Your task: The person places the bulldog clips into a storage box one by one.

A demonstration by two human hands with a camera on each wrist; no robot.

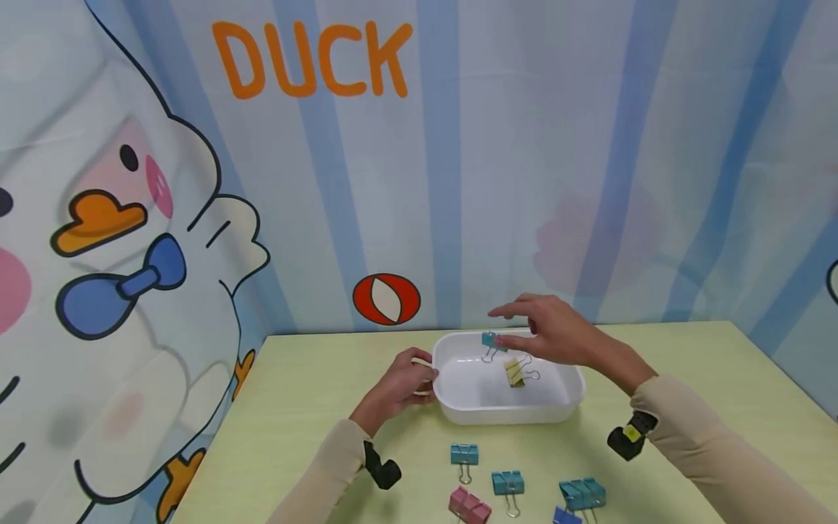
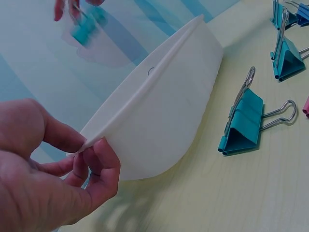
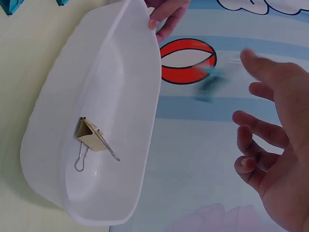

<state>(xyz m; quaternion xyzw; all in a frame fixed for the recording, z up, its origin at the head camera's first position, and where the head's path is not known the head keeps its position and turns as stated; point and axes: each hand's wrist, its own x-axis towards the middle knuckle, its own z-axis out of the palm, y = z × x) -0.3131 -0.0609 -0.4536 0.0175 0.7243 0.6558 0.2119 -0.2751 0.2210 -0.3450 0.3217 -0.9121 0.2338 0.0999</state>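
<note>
A white plastic tub (image 1: 511,416) stands on the table. My left hand (image 1: 399,382) pinches its rim at the left end, thumb on one side and fingers on the other. Over the tub, my right hand (image 1: 556,331) is held with its fingers spread. A teal binder clip (image 1: 489,340) is in mid-air just off the right fingertips, blurred and apart from them in the right wrist view. Inside the tub lies a yellow binder clip (image 3: 91,134) with its wire handles folded out.
In front of the tub lie several binder clips: teal ones (image 1: 464,454), a pink one (image 1: 469,505) and a blue one (image 1: 566,516), the last cut off by the frame's edge. A printed cloth (image 1: 504,145) hangs behind the table (image 1: 314,407).
</note>
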